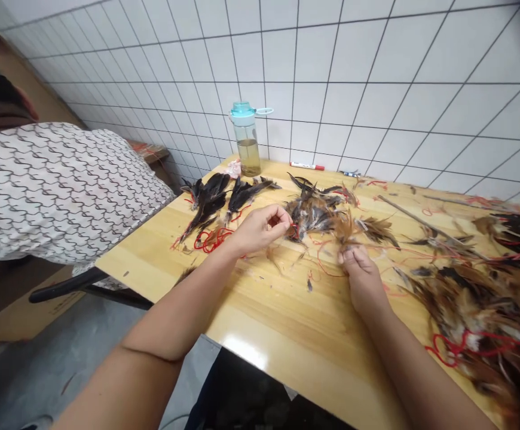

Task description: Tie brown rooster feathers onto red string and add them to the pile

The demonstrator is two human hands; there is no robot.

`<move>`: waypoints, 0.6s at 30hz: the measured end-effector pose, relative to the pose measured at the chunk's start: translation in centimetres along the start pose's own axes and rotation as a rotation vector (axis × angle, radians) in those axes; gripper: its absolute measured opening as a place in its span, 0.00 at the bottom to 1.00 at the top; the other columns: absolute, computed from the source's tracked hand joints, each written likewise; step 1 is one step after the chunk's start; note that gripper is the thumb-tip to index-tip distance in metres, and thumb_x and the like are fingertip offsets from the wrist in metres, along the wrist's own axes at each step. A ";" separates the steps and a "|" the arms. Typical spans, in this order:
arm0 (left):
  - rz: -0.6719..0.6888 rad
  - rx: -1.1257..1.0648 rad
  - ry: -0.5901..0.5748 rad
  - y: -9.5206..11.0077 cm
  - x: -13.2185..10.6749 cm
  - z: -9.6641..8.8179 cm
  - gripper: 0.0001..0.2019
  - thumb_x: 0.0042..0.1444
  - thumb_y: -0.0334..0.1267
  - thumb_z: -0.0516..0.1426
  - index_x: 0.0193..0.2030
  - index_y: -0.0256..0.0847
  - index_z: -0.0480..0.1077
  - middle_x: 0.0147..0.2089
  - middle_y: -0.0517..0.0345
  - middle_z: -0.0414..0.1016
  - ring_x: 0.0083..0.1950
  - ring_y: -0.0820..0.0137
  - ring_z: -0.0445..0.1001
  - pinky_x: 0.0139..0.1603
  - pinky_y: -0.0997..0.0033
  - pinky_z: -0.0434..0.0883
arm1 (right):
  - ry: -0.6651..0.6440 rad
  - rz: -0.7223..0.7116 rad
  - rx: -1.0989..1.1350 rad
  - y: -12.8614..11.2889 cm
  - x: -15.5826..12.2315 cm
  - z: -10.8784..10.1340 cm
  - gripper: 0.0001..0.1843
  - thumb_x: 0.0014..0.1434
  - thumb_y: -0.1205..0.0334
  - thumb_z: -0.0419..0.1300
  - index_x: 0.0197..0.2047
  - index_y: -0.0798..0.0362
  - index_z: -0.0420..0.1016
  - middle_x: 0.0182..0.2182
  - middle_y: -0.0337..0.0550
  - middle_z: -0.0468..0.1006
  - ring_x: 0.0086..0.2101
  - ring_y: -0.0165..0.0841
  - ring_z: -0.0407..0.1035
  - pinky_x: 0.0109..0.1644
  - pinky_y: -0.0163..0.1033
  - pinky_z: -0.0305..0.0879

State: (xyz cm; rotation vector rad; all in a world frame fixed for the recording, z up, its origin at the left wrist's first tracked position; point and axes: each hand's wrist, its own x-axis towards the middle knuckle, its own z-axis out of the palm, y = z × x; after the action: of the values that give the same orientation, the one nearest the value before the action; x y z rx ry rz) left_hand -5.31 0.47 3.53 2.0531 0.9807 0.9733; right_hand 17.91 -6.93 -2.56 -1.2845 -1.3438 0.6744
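Note:
My left hand (260, 229) is curled in a pinch over the wooden table (282, 334), its fingertips closed on red thread (294, 232) at the base of a brown feather bundle (314, 214). Just to the right, my right hand (362, 276) rests on the table with fingers closed on the stems of an orange-brown feather tuft (347, 232). Loose red string (323, 263) lies between the two hands.
Dark feather bundles (210, 200) and coiled red thread (210, 240) lie at the left. A big heap of brown feathers (479, 304) fills the right. A teal-lidded bottle (247, 140) and a marker (307, 166) stand by the tiled wall. A person in a patterned shirt (58, 185) sits at left.

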 end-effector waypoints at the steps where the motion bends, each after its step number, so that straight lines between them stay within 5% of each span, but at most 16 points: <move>1: 0.021 -0.011 -0.018 0.3 -0.2 0.6 0.06 0.56 0.38 0.55 0.34 0.37 0.66 0.38 0.54 0.75 0.38 0.73 0.71 0.41 0.73 0.68 | -0.001 0.013 0.042 -0.1 -0.1 0.1 0.18 0.59 0.51 0.54 0.21 0.51 0.64 0.28 0.41 0.64 0.34 0.35 0.61 0.42 0.41 0.60; 7: 0.127 -0.070 -0.056 1.9 -1.1 3.5 0.03 0.56 0.34 0.54 0.33 0.37 0.65 0.34 0.56 0.73 0.35 0.74 0.69 0.38 0.74 0.67 | -0.246 0.053 0.158 -0.9 -1.0 0.6 0.20 0.59 0.45 0.56 0.23 0.51 0.68 0.29 0.42 0.65 0.35 0.36 0.62 0.42 0.41 0.61; 12: 0.122 -0.151 -0.031 1.7 -1.2 4.3 0.04 0.57 0.35 0.54 0.35 0.37 0.65 0.32 0.57 0.70 0.33 0.74 0.68 0.36 0.75 0.66 | -0.393 0.086 0.249 -1.0 -0.9 0.7 0.22 0.57 0.43 0.59 0.22 0.51 0.69 0.29 0.42 0.69 0.36 0.35 0.64 0.43 0.40 0.60; 18: 0.070 -0.171 0.034 0.3 -0.8 3.9 0.07 0.60 0.39 0.54 0.35 0.38 0.64 0.39 0.52 0.73 0.40 0.71 0.71 0.43 0.72 0.68 | -0.338 0.264 0.354 -0.5 -0.7 0.8 0.24 0.54 0.38 0.59 0.24 0.52 0.66 0.22 0.38 0.67 0.24 0.29 0.58 0.30 0.37 0.53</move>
State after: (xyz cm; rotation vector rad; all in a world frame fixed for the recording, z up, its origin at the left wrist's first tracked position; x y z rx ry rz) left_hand -2.39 -1.26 1.48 1.9457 0.8176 1.0932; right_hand 16.86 -7.47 -2.51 -1.0977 -1.2551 1.2993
